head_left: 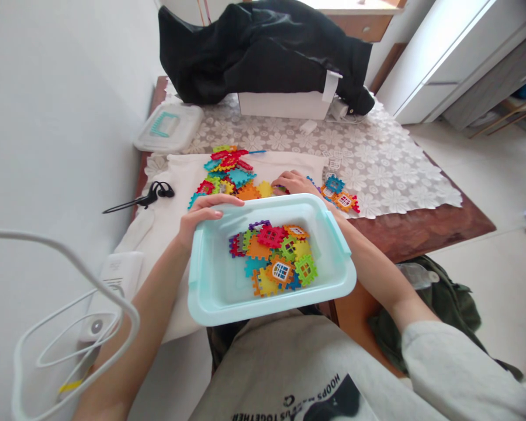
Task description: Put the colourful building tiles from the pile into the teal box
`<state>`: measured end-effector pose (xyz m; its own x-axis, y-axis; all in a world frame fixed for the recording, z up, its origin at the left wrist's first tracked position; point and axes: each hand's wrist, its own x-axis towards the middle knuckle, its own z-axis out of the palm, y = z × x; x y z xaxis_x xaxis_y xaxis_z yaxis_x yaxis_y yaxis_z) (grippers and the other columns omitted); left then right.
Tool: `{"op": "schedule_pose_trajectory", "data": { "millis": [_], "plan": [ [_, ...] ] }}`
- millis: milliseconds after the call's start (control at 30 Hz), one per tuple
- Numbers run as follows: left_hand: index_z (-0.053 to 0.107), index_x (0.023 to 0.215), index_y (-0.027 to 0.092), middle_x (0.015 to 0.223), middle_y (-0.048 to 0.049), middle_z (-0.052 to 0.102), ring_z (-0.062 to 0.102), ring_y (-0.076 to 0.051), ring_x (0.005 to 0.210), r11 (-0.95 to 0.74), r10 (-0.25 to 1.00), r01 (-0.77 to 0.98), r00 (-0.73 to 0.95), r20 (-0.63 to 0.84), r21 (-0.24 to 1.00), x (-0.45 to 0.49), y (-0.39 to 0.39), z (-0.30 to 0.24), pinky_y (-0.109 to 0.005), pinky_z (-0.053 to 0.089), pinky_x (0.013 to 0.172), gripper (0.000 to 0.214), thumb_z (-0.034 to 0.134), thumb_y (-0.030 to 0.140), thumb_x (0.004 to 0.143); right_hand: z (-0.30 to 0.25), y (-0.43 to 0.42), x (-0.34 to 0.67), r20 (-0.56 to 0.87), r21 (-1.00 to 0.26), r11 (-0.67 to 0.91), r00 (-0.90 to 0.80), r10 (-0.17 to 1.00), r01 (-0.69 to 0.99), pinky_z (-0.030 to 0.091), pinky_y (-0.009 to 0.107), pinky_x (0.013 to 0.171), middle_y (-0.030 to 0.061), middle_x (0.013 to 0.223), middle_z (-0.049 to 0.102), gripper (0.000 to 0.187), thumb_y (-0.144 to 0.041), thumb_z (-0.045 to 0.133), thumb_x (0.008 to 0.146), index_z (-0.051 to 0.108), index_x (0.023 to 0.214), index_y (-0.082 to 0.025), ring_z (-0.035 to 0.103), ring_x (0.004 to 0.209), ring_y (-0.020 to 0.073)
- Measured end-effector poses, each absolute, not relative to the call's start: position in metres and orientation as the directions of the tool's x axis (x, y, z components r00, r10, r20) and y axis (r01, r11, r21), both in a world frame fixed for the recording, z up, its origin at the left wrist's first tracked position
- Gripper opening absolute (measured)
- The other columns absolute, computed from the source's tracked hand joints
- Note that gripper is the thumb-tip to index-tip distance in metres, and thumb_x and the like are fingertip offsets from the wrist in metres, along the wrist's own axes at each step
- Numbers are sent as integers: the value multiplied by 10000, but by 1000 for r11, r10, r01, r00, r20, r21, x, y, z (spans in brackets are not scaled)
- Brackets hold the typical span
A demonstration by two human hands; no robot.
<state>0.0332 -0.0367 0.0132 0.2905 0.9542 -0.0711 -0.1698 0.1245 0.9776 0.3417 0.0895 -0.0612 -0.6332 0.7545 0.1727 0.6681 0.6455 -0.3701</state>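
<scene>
My left hand grips the near-left rim of a pale blue plastic tub, which holds several colourful interlocking waffle blocks. My right hand reaches past the tub's far rim. Its fingertips sit on a small block at the edge of a loose pile of similar blocks on a white cloth. I cannot tell whether those fingers grip that block. Just right of this hand lie a few joined blocks with little window panels.
A lace cloth covers a wooden table. Beyond stand a white box under a black fabric bundle. A clear lid and black earphones lie left, near a wall. A white cable hangs at lower left.
</scene>
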Motion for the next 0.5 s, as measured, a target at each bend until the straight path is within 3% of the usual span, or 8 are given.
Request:
{"op": "schedule_pose_trajectory", "data": {
  "millis": [300, 400, 500],
  "plan": [
    [943, 1041, 153, 969, -106, 889, 782, -231, 801, 107, 953, -188, 299, -47, 976, 31, -36, 8, -265, 583, 690, 386, 760, 247, 714, -65, 93, 343, 313, -488, 643, -570, 760, 590, 589, 436, 1105, 145, 1219, 852, 324, -332, 604, 1078, 886, 1175, -207, 762, 1167, 296],
    [949, 1029, 159, 957, -98, 893, 783, -227, 787, 107, 954, -191, 297, -46, 976, 32, -36, 8, -263, 579, 686, 384, 764, 248, 705, -60, 91, 342, 421, -624, 594, -421, 803, 508, 619, 420, 1064, 123, 1179, 854, 283, -365, 673, 1030, 876, 1153, -211, 791, 1106, 274],
    [956, 1021, 168, 912, -87, 892, 778, -224, 738, 118, 951, -204, 304, -52, 972, 33, -36, 9, -269, 572, 659, 390, 765, 250, 690, -50, 89, 342, 449, -803, 503, -232, 863, 318, 660, 386, 966, 87, 1108, 851, 366, -551, 743, 1011, 846, 1148, -228, 796, 1013, 237]
  ]
}}
